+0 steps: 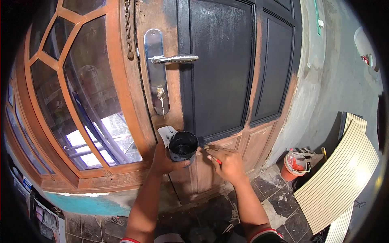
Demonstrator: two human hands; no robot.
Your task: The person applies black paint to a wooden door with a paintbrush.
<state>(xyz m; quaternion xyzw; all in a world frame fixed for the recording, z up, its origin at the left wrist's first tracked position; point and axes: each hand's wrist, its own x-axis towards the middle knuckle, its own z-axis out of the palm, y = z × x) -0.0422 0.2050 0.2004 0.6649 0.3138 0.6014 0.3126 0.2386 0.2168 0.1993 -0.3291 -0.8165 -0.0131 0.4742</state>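
Note:
My left hand [165,160] is wrapped round a cup of black paint [183,146], held upright in front of the door. A white piece with dark smears [167,133] shows behind the cup's left side. Just right of the cup, my right hand [227,162] grips a brush with a red handle [217,160]; its tip is near the lower edge of the black door panel [221,69]. Bare brown wood [210,172] shows below that panel. Above my left hand are the metal handle [176,59] and a key [162,106] in the lock.
Orange-brown window frames [117,81] with glass stand left of the door, beside a hanging chain [128,28]. At the right are an orange bucket [292,172] with things in it and ribbed cream panels [336,178] leaning near the grey wall [344,73].

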